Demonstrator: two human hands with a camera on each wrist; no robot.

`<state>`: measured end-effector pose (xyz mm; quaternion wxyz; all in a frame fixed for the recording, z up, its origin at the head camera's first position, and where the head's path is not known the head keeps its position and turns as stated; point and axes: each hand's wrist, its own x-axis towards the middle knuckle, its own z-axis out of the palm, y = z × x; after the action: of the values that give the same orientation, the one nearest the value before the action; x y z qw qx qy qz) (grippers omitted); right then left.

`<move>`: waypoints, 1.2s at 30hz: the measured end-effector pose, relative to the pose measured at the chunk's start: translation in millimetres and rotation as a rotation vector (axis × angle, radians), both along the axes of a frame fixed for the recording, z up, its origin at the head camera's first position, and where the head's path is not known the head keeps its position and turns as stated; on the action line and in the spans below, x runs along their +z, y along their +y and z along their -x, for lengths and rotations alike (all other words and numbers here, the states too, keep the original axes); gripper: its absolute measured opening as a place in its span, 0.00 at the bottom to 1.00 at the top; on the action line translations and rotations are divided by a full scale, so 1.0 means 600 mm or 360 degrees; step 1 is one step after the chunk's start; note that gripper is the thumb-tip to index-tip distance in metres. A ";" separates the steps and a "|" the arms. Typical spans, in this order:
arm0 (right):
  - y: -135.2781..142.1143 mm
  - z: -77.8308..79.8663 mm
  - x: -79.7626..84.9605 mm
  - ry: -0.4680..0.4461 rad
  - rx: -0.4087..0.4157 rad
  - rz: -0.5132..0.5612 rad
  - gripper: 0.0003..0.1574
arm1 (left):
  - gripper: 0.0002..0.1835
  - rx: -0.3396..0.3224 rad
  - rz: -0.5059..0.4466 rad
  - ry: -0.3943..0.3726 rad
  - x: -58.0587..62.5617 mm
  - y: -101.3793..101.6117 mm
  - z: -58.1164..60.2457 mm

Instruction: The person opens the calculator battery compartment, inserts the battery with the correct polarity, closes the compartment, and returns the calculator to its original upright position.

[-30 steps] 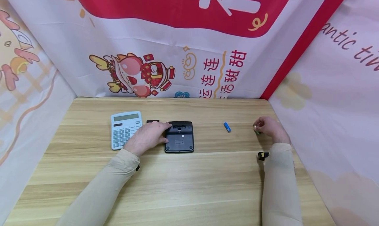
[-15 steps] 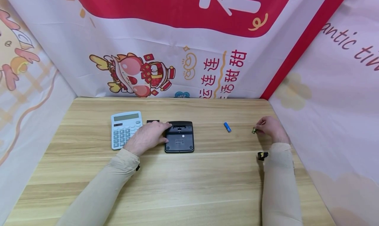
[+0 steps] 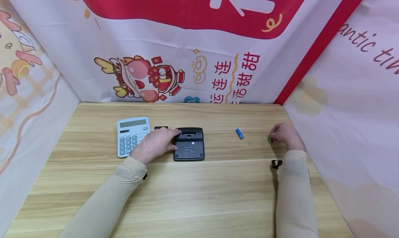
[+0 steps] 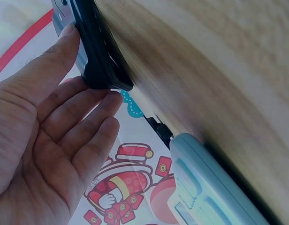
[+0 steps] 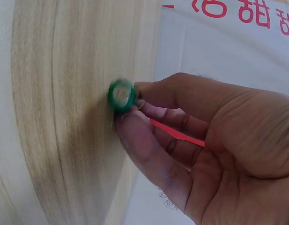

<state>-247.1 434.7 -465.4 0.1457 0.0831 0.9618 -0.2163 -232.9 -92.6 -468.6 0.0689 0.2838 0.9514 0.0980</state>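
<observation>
In the head view a black calculator (image 3: 190,151) lies with its underside up and its battery slot (image 3: 188,133) uncovered. My left hand (image 3: 156,143) holds it by the left side. The left wrist view has the thumb (image 4: 64,44) on the black casing (image 4: 95,51) and the other fingers bent at its edge. Far to the right, my right hand (image 3: 282,134) pinches a green battery (image 5: 121,94) between thumb and fingertips, one round end facing the right wrist camera. A blue battery (image 3: 239,133) rests on the table between the hands.
A light blue calculator (image 3: 132,127) sits face up left of the black one, partly behind my left hand. A small black piece (image 3: 161,127) lies between them. Printed cloth (image 3: 187,40) stands along the back and sides of the wooden table (image 3: 212,196).
My right hand has turned the green battery in its fingertips; it showed more half a second ago and is now partly hidden. The left hand and the black calculator have not moved.
</observation>
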 end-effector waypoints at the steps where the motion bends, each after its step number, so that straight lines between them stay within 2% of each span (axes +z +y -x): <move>1: 0.000 0.000 0.001 -0.0010 0.0006 -0.0007 0.13 | 0.33 -0.0001 0.0000 0.0002 0.000 0.000 0.000; 6: -0.002 0.000 0.003 -0.0020 0.0048 -0.0042 0.12 | 0.33 -0.0003 -0.0001 0.0000 0.001 0.000 -0.001; 9: -0.006 0.001 0.006 0.0021 0.0073 -0.0028 0.12 | 0.33 -0.0002 -0.0001 -0.0005 0.002 0.000 -0.001; 14: -0.023 0.005 0.020 0.0145 0.0094 0.0041 0.12 | 0.33 -0.0008 -0.0004 -0.0004 0.002 -0.001 -0.001; 23: -0.071 0.010 0.037 0.0466 0.0076 0.0152 0.13 | 0.32 -0.0003 0.0000 -0.0012 0.003 -0.002 -0.002; 36: -0.108 0.020 0.041 0.0604 0.0019 0.0277 0.13 | 0.34 -0.0006 0.0002 -0.0015 0.004 -0.002 -0.002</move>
<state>-258.8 370.0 -440.9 -0.0301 0.0221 0.9502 -0.3094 -231.9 -93.7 -466.2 0.0737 0.2851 0.9505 0.0986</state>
